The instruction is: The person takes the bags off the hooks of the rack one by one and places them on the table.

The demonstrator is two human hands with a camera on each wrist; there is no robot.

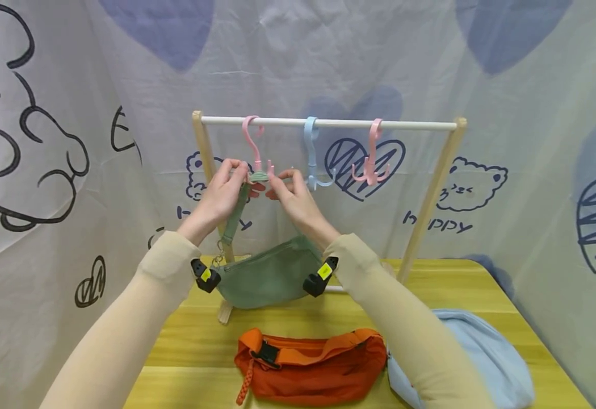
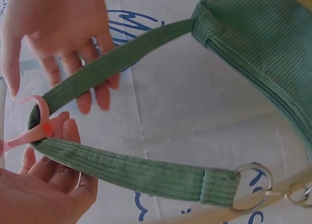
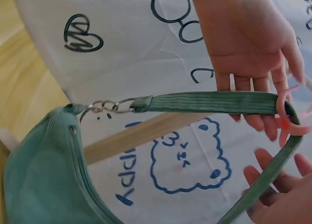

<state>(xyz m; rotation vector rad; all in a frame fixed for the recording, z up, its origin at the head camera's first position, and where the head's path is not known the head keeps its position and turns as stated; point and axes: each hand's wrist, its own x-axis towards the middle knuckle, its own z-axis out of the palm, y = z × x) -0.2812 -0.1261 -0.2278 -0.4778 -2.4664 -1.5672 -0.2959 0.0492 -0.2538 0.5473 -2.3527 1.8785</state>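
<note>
A green corduroy waist bag (image 1: 272, 275) hangs by its strap (image 2: 112, 163) from the left pink hook (image 1: 254, 142). The strap loops over a prong of that hook, and metal rings (image 2: 253, 187) join one strap end to the bag. My left hand (image 1: 221, 193) is beside the loop on the ring side, its loosely extended fingers behind the strap. On the other side, my right hand (image 1: 298, 199) has its fingers spread behind the strap, thumb apart from them in the left wrist view. Neither hand visibly pinches the strap.
A blue hook (image 1: 310, 153) and another pink hook (image 1: 372, 153) hang on the white rail (image 1: 415, 125) of a wooden-legged rack. An orange waist bag (image 1: 313, 369) and a light blue bag (image 1: 487, 358) lie on the wooden table (image 1: 175, 352). Printed curtains surround it.
</note>
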